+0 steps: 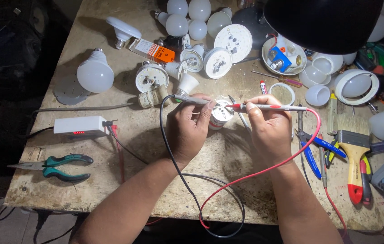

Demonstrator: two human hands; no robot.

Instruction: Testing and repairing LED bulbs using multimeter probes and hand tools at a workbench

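The left hand [191,129] pinches a black probe [192,100] and steadies an opened bulb base [221,114], white with a round board on top, at the worktable's [110,190] middle; the right hand [268,126] grips a red probe [264,107] touching it
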